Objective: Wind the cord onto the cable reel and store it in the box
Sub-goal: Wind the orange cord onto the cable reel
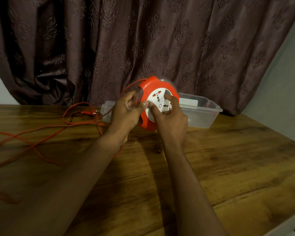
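Note:
An orange cable reel (147, 86) with a white socket face is held up on edge above the wooden table (228, 159). My left hand (126, 113) grips the reel's left rim and the orange cord (41, 133) there. My right hand (170, 120) has its fingers curled on the white socket face, thumb and index finger pressing it. The cord runs off the reel's top, past my left hand, and lies in loose loops across the table's left side. A clear plastic box (201, 113) stands open right behind the reel.
A dark patterned curtain (143, 40) hangs behind the table. The cord's plug end (94, 112) lies near the box's left end. A pale wall (288, 82) closes in the right side. The table's right edge shows at the bottom right.

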